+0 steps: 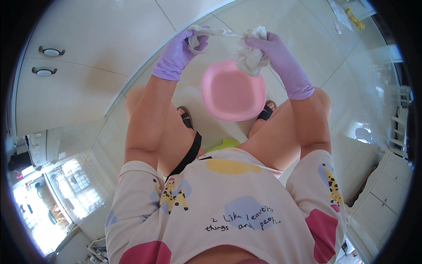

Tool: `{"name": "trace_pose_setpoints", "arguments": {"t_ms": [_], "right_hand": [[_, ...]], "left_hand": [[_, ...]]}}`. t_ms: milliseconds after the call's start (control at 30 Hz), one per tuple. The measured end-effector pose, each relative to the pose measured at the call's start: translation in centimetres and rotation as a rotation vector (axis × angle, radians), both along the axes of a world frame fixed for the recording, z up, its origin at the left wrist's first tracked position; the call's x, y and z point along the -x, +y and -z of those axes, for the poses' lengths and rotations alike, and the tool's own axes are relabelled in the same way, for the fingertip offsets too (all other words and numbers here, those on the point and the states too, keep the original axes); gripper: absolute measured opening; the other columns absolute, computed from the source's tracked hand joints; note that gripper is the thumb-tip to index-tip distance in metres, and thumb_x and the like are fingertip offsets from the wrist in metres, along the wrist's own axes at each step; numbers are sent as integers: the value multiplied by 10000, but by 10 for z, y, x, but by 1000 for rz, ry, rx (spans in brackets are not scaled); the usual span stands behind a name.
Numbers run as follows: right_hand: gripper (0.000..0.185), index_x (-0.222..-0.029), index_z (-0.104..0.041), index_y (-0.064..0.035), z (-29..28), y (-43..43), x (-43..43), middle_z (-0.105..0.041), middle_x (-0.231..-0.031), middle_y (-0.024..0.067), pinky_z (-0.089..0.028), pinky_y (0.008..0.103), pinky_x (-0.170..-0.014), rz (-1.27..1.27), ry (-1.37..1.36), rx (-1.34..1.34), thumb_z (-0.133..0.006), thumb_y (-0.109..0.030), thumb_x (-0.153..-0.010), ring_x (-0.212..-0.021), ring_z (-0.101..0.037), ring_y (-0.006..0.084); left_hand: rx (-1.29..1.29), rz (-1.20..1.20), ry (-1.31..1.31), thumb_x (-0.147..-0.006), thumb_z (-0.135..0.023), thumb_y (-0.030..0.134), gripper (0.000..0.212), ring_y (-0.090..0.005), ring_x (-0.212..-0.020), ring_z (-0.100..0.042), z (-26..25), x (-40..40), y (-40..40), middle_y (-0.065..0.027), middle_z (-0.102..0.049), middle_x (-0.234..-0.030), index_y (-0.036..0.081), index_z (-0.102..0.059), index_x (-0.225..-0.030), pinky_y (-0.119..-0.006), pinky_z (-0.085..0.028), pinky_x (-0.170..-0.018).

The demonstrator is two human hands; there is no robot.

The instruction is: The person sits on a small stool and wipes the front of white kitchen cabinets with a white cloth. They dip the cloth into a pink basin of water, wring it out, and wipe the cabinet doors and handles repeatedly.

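Purple gloves cover both of my hands. A thin, whitish, crumpled cloth stretches between them above the floor. Its narrow end is in my left hand, with the fingers curled and a loop hanging over them. The bunched part hangs from my right hand, pinched between thumb and fingers. Below the cloth, between my feet, a pink plastic basin rests on the tiled floor; the bunch overlaps its upper right rim in the view. No water can be made out in the basin.
A pale cabinet front with two handles is at the upper left. Part of a green object shows below the basin. White drawers stand at the right edge. A yellow object lies at the upper right.
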State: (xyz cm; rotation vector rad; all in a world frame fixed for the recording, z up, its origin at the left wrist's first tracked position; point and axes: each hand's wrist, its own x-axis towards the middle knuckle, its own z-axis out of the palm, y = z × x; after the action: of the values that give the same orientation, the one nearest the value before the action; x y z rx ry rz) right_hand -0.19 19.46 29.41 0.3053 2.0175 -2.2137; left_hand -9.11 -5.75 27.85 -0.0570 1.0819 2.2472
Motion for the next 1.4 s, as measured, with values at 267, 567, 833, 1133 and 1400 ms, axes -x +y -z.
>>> {"name": "trace_pose_setpoints", "arguments": {"t_ms": [267, 567, 833, 1133, 1400], "right_hand": [[338, -986, -621, 33, 2, -5, 0, -646, -846, 71, -498, 265, -654, -40, -53, -68, -713, -191, -750, -733, -619, 129], [513, -1037, -583, 73, 15, 6, 16, -631, -918, 109, -517, 308, -681, 186, -34, -262, -743, -322, -752, -784, -623, 158], [436, -1057, -590, 20, 13, -31, 4, -644, -935, 83, -517, 289, -734, -230, 128, -147, -726, -293, -786, -824, -627, 143], [336, -1012, -602, 25, 10, -36, 0, -650, -891, 72, -525, 257, -667, -23, -16, 134, -675, -249, -832, -743, -631, 131], [357, -975, -624, 1, 19, -31, -4, -647, -833, 60, -491, 199, -563, -30, -113, 213, -587, -342, -884, -663, -606, 74]], "left_hand": [[49, -72, -97, -914, -533, 208, 171, -147, -597, -524, 4, 0, -2, -63, -571, -815, 64, -556, -1004, -293, -501, -586], [134, 10, -137, -875, -621, 238, 167, -109, -554, -463, 2, -14, 9, -19, -538, -754, 83, -570, -908, -235, -422, -483], [275, 362, 124, -914, -545, 221, 218, -107, -617, -491, 4, -33, 18, -28, -539, -740, 16, -585, -975, -214, -415, -535], [-167, 421, -21, -924, -497, 313, 453, -189, -843, -603, 0, -32, 17, -119, -594, -988, -61, -482, -1178, -296, -514, -782], [-299, 310, -222, -893, -553, 258, 410, -214, -986, -620, 0, -25, 17, -142, -612, -1053, -56, -515, -1153, -262, -549, -753]]}}
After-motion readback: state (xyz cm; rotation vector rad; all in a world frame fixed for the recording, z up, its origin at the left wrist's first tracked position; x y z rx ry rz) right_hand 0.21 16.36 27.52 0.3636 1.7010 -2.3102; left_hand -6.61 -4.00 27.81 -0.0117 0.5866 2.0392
